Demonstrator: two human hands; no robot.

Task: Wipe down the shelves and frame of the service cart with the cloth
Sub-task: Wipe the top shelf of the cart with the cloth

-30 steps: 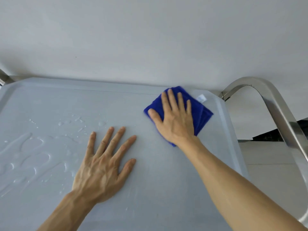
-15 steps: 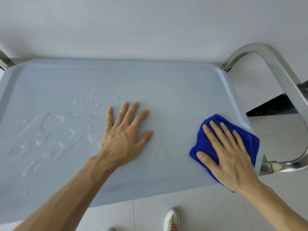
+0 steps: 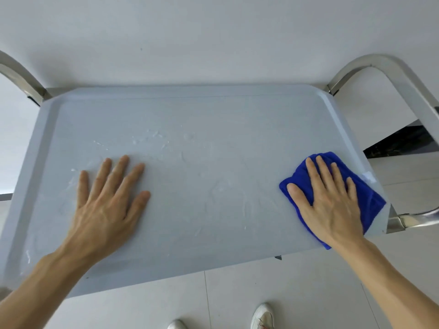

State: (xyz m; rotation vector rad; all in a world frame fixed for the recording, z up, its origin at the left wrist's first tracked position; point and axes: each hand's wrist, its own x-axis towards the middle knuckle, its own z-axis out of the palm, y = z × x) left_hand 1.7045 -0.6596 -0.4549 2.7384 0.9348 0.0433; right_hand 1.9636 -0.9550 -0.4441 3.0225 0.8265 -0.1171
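A: Where is the cloth?

B: At the near right corner of the top shelf, flat under the right hand. Its fingers lie straight and slightly spread, pressing it down, not pinching.

A: And the left hand?

B: Flat on the shelf, fingers spread, bracing the cart.

A: How should this stroke go?

B: I'd keep the palm flat with even pressure and sweep left in overlapping passes toward the water streaks, then follow the raised rim.

A: Which way does the cloth lie?

B: Folded, its long side running diagonally from near-left to far-right, a white tag at the right edge, by the metal handle.
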